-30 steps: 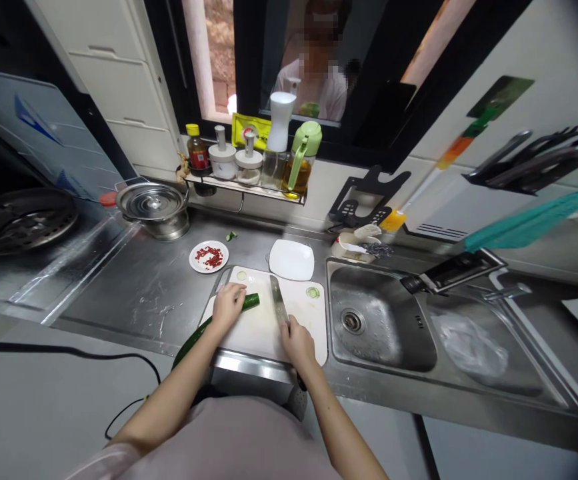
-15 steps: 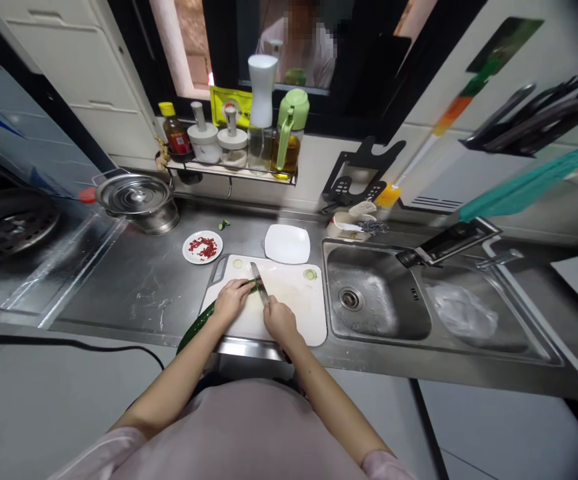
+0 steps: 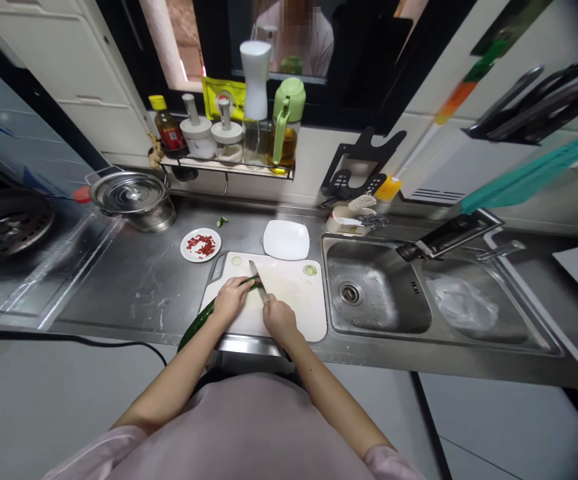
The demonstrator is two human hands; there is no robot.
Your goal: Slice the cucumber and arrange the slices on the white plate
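Compared with a second ago, your right hand [image 3: 279, 317] has moved left, bringing the knife [image 3: 258, 280] from bare board to the cucumber's near end. Its fingers are wrapped around the handle. Your left hand [image 3: 231, 300] has its fingers gathered on the cucumber [image 3: 197, 327], holding it down just beside the blade. The cucumber lies slantwise under that hand, one end on the cutting board [image 3: 293, 307], the other past its left edge. You have one pale slice [image 3: 237, 261] at the board's far left and a small cluster of slices [image 3: 309, 270] at its far right.

Beyond the board, your round plate [image 3: 185, 254] carries chopped red pieces [image 3: 201, 245], and a white dish [image 3: 286, 240] sits by the far edge. The steel pot [image 3: 153, 219] wears its lid, hiding its contents. On the rack, the green-topped pitcher [image 3: 289, 100] holds amber liquid, beside a white-topped glass bottle [image 3: 255, 87]. To your right, a crumpled plastic bag [image 3: 463, 303] lies in the shallow basin next to the sink [image 3: 383, 300].
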